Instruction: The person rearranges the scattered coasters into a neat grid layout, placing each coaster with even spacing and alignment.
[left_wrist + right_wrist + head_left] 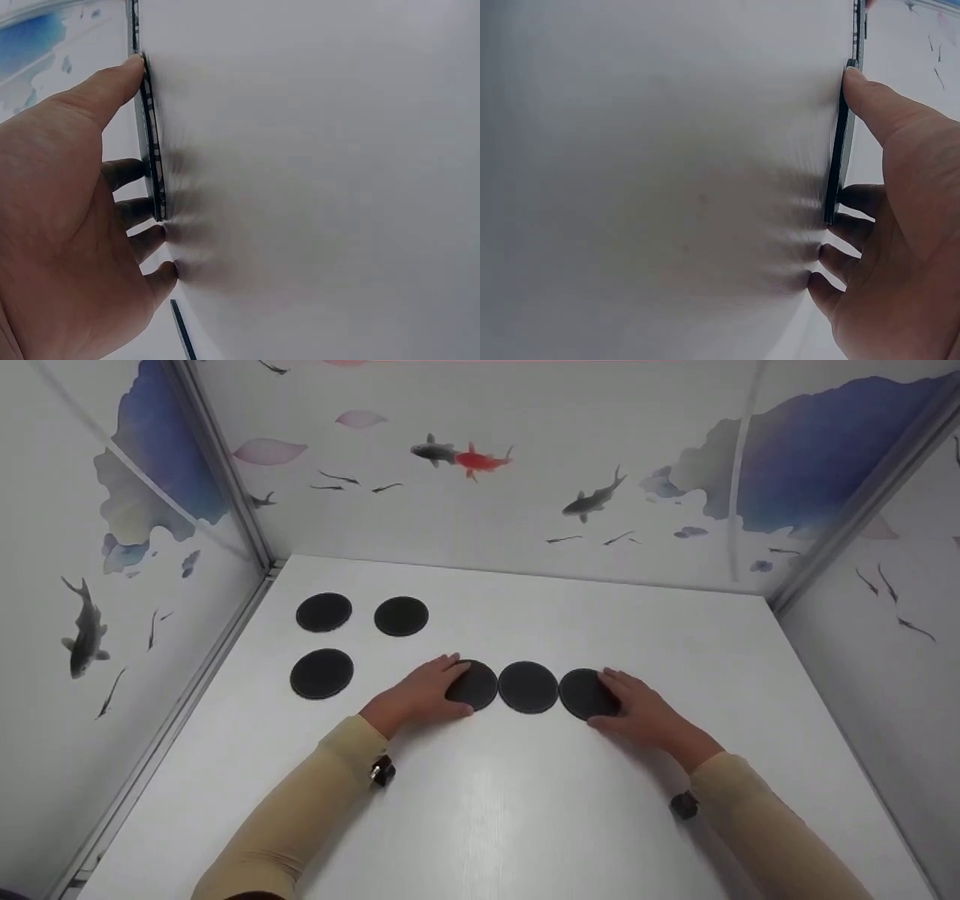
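Three round black coasters lie edge to edge in a row on the white table [480,787]. My left hand [420,694] holds the left coaster [478,686] by its outer side, thumb at the near rim and fingers over the far part. Likewise, my right hand [646,712] holds the right coaster [583,694] from its outer side. Between these two sits the middle coaster [529,688], touched by neither hand. In the left wrist view, the thumb [120,86] meets the coaster's edge [155,165]. The right wrist view shows the thumb [877,97] against the other coaster's rim [838,150].
Three more black coasters lie at the back left: one in the corner [324,612], one to its right [401,616] and one nearer [322,673]. White panels with painted fish [480,461] enclose the table's back and sides.
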`<state>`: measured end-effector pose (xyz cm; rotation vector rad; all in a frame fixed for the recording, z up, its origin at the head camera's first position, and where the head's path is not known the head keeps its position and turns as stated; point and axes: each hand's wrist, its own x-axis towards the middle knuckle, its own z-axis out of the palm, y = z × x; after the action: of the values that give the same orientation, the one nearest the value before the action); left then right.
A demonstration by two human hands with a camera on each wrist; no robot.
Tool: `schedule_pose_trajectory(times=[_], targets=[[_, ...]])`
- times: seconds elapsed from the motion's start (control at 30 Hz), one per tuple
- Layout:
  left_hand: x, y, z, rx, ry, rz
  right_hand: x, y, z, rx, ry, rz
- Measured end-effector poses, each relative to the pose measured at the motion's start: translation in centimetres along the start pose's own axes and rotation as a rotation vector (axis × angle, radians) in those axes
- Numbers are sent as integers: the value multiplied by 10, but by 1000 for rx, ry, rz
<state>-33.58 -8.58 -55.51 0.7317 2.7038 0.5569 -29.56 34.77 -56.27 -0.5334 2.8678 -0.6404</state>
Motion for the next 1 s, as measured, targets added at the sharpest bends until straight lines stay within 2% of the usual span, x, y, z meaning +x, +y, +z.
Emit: schedule_pose_trajectory(times=[0.17,0.3,0.4,0.6,0.83,1.0], targets=[[3,1,-5,-8,-7,3,1,4,0,1,-3,11],[2,-3,-9,-68,-12,10,1,4,-2,1,-13,25],[-1,-8,-15,-121,0,10,2,2,-1,-6,-17,30],[-12,-21,-33,-149,51,11,4,2,1,-9,-7,9],[-33,-46,-56,-157,139,-31,5,4,2,-3,2,-6],[-57,-79,-71,-214,251,-59,4,4,3,2,-3,-2]])
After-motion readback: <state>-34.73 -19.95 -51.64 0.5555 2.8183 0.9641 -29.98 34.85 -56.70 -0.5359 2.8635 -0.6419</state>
